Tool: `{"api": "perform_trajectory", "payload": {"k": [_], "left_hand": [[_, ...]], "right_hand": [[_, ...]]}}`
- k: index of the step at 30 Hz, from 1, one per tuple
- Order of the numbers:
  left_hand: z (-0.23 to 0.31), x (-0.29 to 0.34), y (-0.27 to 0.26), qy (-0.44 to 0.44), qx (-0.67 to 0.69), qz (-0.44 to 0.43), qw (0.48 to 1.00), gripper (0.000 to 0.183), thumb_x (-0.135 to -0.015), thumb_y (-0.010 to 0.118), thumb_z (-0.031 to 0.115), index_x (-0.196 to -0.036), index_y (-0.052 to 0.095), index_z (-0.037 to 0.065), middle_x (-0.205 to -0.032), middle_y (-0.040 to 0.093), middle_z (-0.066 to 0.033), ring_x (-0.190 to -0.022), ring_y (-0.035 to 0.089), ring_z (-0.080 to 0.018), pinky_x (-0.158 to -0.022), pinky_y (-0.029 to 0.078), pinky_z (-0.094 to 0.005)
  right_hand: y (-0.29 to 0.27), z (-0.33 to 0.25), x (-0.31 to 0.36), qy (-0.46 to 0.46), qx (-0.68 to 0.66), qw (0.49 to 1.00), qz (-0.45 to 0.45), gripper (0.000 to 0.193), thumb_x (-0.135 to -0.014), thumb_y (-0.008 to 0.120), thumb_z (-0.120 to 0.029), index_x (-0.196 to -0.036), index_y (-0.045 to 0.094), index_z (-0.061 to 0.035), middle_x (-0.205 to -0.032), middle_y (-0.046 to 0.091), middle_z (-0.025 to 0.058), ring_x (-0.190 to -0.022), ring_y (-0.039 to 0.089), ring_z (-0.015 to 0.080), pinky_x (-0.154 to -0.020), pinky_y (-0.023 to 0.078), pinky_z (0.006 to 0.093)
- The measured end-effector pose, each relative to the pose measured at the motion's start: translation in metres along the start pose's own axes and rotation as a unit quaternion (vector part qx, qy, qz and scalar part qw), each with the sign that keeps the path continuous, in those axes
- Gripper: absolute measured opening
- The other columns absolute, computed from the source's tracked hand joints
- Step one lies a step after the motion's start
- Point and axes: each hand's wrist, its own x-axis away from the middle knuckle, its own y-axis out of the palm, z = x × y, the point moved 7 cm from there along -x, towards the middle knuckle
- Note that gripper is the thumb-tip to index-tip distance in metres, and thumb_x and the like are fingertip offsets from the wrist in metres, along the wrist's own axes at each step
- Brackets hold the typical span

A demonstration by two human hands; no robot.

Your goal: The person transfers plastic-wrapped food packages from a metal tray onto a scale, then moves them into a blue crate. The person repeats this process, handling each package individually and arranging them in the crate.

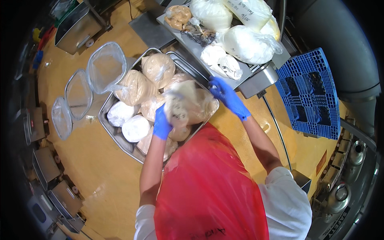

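My left hand [162,123], in a blue glove, grips a clear plastic bag of pale beige contents [178,108], slightly blurred, with dark writing on it. The bag is held over a metal tub [105,119] full of other filled bags. Among these are tan bags [158,70] and, on the left side, white bags [136,128]. My right hand [227,97], also gloved in blue, is beyond the tub's right corner, beside the metal table. Its fingers are partly spread, with nothing visible in them.
Large white bags [250,44], a tan bag [178,17] and small white bundles [221,61] crowd the metal table [188,43]. Plastic-lined round containers [106,67] stand left of the tub. A blue pallet [308,94] leans at right. Metal bins [77,30] line the left.
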Motion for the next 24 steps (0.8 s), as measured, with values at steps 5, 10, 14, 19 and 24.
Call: {"api": "perform_trajectory", "payload": {"k": [5, 10, 14, 19, 24], "left_hand": [[0.022, -0.086, 0.131, -0.048, 0.14, -0.202, 0.968, 0.029, -0.095, 0.048, 0.019, -0.117, 0.056, 0.003, -0.106, 0.062, -0.007, -0.092, 0.061, -0.0177, -0.081, 0.051, -0.031], [0.006, -0.166, 0.18, -0.11, 0.415, -0.274, 0.86, 0.032, -0.096, 0.038, 0.023, -0.113, 0.056, 0.002, -0.101, 0.063, -0.0103, -0.088, 0.063, -0.0226, -0.079, 0.053, -0.0362], [-0.005, -0.258, 0.183, -0.071, 0.263, -0.17, 0.947, 0.026, -0.094, 0.047, 0.025, -0.098, 0.061, 0.004, -0.094, 0.062, -0.0092, -0.083, 0.062, -0.0219, -0.074, 0.052, -0.0323], [0.03, -0.3, 0.192, 0.279, -0.315, 0.088, 0.903, 0.03, -0.087, 0.059, 0.028, -0.103, 0.062, 0.002, -0.097, 0.06, -0.0123, -0.086, 0.059, -0.0239, -0.078, 0.049, -0.0328], [0.009, -0.298, 0.2, 0.282, -0.374, 0.05, 0.882, 0.051, -0.08, 0.068, 0.028, -0.121, 0.055, 0.002, -0.114, 0.054, -0.0183, -0.108, 0.051, -0.0348, -0.096, 0.039, -0.0398]], "right_hand": [[-0.041, -0.03, -0.008, 0.022, 0.029, 0.994, 0.105, 0.043, -0.083, 0.069, -0.009, -0.123, 0.056, -0.0011, -0.105, 0.061, 0.0029, -0.094, 0.056, 0.0099, -0.08, 0.046, 0.0219], [-0.135, -0.045, -0.019, -0.087, 0.011, 0.959, 0.268, 0.039, -0.08, 0.069, -0.005, -0.117, 0.058, 0.0001, -0.087, 0.059, -0.0004, -0.061, 0.046, 0.0021, -0.05, 0.037, 0.0175], [-0.164, -0.089, -0.033, -0.249, 0.24, 0.885, 0.311, 0.033, -0.075, 0.065, 0.001, -0.108, 0.065, -0.0031, -0.093, 0.061, 0.004, -0.078, 0.054, 0.0135, -0.067, 0.045, 0.0254], [-0.142, -0.027, -0.09, -0.283, 0.458, 0.823, 0.183, 0.043, -0.069, 0.066, -0.004, -0.111, 0.064, -0.0134, -0.11, 0.059, 0.0108, -0.1, 0.055, 0.0304, -0.086, 0.045, 0.0393], [-0.137, 0.014, -0.104, -0.195, 0.499, 0.835, 0.124, 0.044, -0.074, 0.071, -0.014, -0.116, 0.06, -0.0113, -0.117, 0.054, 0.0159, -0.108, 0.051, 0.0344, -0.091, 0.042, 0.0439]]}}
